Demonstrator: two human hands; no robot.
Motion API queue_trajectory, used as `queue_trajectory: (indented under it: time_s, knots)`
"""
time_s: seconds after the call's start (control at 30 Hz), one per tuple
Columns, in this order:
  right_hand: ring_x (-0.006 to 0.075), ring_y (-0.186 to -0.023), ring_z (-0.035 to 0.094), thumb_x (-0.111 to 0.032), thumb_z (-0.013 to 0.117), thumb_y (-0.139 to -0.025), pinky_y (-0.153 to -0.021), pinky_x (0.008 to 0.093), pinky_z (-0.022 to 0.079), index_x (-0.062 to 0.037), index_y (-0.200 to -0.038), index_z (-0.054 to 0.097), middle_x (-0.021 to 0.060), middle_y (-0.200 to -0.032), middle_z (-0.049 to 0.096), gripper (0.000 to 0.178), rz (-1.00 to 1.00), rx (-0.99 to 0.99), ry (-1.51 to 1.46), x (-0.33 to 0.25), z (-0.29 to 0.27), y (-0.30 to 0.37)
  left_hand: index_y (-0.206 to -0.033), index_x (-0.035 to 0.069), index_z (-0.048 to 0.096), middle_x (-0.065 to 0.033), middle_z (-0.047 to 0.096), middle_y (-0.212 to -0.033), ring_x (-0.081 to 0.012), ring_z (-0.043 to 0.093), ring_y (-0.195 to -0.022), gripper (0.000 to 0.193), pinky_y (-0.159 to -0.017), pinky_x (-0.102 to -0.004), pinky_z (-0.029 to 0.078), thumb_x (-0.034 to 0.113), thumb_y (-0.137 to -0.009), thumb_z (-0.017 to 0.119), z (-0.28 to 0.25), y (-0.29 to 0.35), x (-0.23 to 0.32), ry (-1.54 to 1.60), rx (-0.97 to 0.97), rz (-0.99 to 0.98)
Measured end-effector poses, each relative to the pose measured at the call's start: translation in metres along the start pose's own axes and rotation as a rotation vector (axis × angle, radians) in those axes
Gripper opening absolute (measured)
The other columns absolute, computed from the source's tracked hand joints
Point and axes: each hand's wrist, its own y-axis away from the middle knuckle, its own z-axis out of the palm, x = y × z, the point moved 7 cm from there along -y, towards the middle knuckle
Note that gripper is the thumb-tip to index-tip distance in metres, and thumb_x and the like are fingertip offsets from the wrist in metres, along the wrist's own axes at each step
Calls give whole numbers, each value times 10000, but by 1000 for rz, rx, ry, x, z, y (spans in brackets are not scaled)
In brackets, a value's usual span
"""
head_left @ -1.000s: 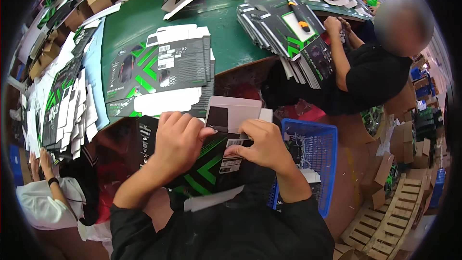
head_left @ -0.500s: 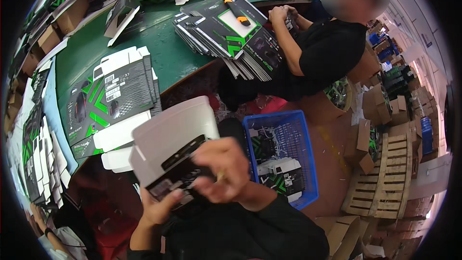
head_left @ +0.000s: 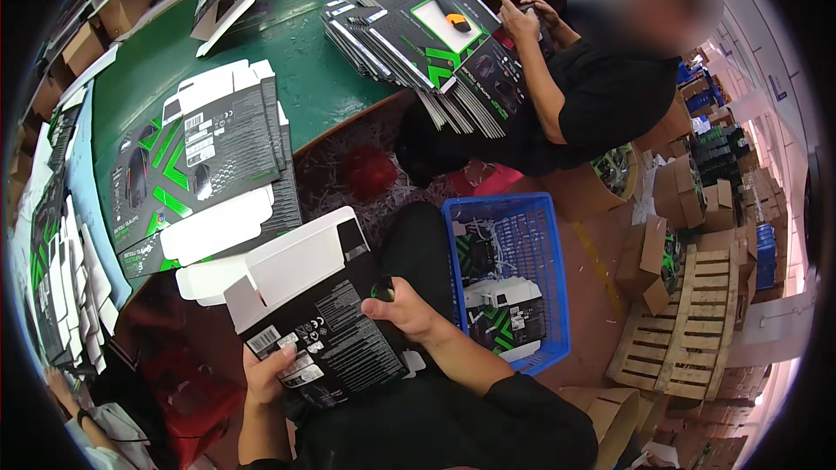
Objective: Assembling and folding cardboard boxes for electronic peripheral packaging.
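Observation:
A black carton (head_left: 335,331) with white inner flaps is held in front of me, its printed face turned up. My left hand (head_left: 268,372) grips its lower left edge, thumb on the printed face and fingers underneath. My right hand (head_left: 402,312) holds the right edge, thumb across the face; a small dark green patch shows beside it, which I cannot make out. The carton's white flaps (head_left: 292,265) stick out at the far end. Just beyond, on the green table (head_left: 300,113), lies a stack of flat black-and-green cartons (head_left: 235,139).
A blue basket (head_left: 564,296) with cartons and paper shreds stands to my right. Beyond it, a co-worker (head_left: 610,91) handles a dark thing beside another carton stack (head_left: 392,43), topped by an orange-and-black cutter (head_left: 447,9). A wooden pallet (head_left: 684,322) lies far right. Another person's hand (head_left: 63,390) shows at lower left.
The carton has turned from its open white inside to its printed face and lies lower. My right hand, blurred over it before, now rests at its right edge. The co-worker's hands have shifted.

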Motion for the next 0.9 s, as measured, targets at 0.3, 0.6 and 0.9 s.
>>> queue_trajectory:
  time_s: [0.3, 0.6, 0.9]
  knots:
    - [159, -1107, 622, -216, 864, -799, -998, 320, 477, 21, -1296, 581, 85, -1206, 669, 619, 158, -86, -6, 8, 8, 12, -1326, -62, 500, -171, 688, -1103, -271, 713, -922, 643, -846, -394, 588, 54, -719, 677, -18, 2, -5, 8, 77, -21]
    - [106, -861, 583, -322, 699, -955, -805, 284, 488, 34, -1089, 652, 30, -941, 661, 383, 122, -55, 459, 3, -7, 19, -1305, -76, 515, -208, 685, -1129, -319, 718, -961, 632, -853, -447, 607, -22, -692, 660, -32, -5, -13, 193, 64, -60]
    - [38, -676, 376, -418, 844, -798, -598, 187, 369, -30, -1363, 563, 82, -1175, 575, 741, -381, 40, 424, -69, -9, 2, -1374, -42, 459, -191, 660, -1170, -282, 684, -1024, 659, -912, -401, 555, 9, -750, 664, -16, -11, 2, 49, -33, -60]
